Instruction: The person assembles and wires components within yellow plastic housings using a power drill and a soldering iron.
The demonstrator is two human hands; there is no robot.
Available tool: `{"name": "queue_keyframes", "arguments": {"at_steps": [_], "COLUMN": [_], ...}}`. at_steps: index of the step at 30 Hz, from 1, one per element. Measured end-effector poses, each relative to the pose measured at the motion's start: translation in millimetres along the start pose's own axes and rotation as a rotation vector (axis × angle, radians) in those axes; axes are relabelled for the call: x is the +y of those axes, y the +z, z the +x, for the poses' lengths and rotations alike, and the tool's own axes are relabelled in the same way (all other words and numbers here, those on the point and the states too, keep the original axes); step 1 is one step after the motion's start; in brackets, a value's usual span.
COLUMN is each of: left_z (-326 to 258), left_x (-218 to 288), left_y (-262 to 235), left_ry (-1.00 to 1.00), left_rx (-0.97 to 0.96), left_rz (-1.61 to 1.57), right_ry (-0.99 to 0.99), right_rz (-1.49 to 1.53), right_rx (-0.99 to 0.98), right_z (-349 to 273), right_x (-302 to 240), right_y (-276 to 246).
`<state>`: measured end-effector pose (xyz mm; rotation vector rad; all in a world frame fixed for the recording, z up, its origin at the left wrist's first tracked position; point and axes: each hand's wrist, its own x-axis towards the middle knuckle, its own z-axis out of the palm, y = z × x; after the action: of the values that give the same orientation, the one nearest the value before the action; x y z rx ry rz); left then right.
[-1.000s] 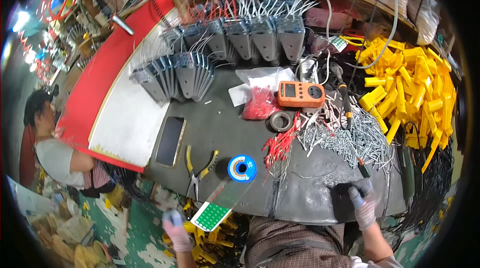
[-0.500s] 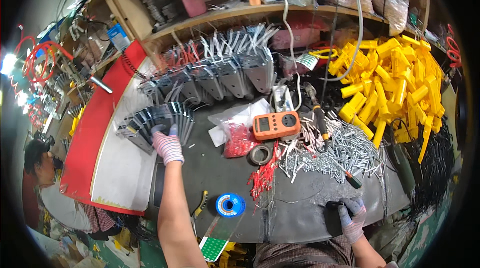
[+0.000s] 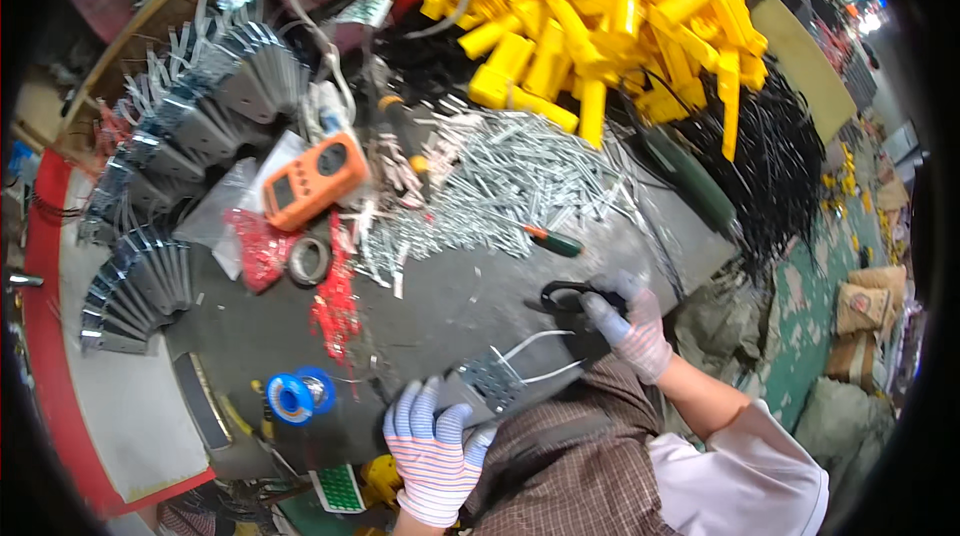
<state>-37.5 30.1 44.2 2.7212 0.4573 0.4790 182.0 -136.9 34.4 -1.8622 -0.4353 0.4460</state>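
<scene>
Left hand (image 3: 430, 464), 6 o'clock of view: grips grey bracket (image 3: 490, 386) | Right hand (image 3: 637, 331), 4 o'clock: holds black item (image 3: 562, 294) | Yellow parts (image 3: 625, 14): 1 o'clock

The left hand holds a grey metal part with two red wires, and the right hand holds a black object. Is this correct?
The wires are white, not red, as the head view shows. The left hand holds the grey metal part, and the right hand the black object.
</scene>
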Motion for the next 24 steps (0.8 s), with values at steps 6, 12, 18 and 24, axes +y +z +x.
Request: {"name": "queue_keyframes", "arguments": {"at_steps": [6, 12, 18, 24], "left_z": [69, 73, 68, 61], "left_x": [54, 50, 52, 47], "left_y": [13, 39, 47, 56], "left_ry": [0.227, 0.136, 0.129, 0.078], "left_rx": [-0.235, -0.079, 0.041, 0.072], "left_rz": [0.127, 0.048, 0.012, 0.051], "right_ry": [-0.015, 0.018, 0.131, -0.256], "right_rz": [0.070, -0.120, -0.040, -0.106], "right_rx": [0.004, -0.095, -0.082, -0.073], "right_z": [0, -19, -27, -36], "right_x": [3, -7, -12, 0], "right_y": [-1, -25, -14, 8]}}
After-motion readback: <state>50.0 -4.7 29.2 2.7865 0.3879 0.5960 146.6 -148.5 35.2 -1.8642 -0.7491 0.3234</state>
